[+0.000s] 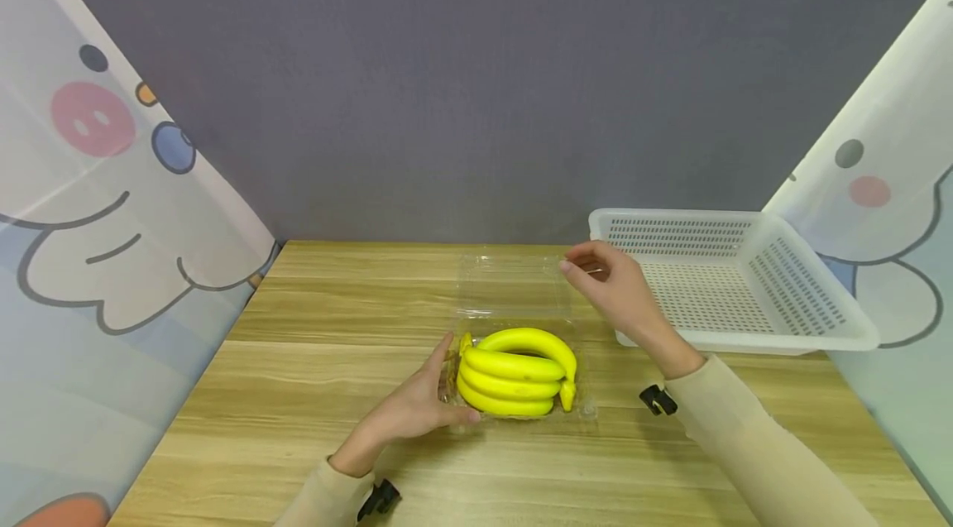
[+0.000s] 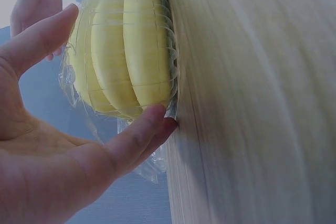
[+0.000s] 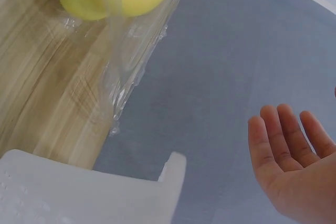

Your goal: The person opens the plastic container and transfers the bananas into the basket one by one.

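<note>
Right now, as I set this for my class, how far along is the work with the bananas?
Looks done: the bananas lie in the clear box. In hand: the left hand touches the box's left side, while the right hand hangs near the open lid, apparently holding nothing. Probably remaining, if packing is the aim: closing the lid, which is folded back and does not cover the bananas.

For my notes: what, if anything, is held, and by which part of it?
The left hand grips the clear plastic box by its left end; the right hand holds nothing.
</note>
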The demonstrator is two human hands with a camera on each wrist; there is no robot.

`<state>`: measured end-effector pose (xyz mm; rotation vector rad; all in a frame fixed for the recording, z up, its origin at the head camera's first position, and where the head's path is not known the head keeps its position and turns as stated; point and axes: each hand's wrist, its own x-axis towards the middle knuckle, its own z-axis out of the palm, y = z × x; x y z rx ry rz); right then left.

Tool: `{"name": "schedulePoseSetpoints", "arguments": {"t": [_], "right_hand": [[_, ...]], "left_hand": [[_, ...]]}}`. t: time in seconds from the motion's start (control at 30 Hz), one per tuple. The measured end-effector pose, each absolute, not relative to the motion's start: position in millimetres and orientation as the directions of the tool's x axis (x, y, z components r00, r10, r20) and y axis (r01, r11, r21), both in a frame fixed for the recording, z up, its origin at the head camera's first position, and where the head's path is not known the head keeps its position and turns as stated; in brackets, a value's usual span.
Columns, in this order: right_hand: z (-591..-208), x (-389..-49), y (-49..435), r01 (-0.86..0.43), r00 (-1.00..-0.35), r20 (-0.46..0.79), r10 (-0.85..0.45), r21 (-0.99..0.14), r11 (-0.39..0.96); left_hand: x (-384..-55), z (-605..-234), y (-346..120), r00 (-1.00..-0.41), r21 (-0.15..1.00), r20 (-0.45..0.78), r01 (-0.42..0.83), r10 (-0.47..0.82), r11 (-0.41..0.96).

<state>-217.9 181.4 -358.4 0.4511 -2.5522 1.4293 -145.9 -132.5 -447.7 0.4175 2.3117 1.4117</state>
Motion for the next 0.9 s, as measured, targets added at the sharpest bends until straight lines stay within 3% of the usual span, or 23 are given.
{"name": "schedulePoseSetpoints", "arguments": {"t": [0.9], "right_hand": [[-359, -193, 170, -0.391, -0.919, 0.314, -0.237, -0.798, 0.458]], "left_hand": [[-147, -450, -133, -0.887, 0.904, -0.182, 0.019, 0.424, 0.427]]}}
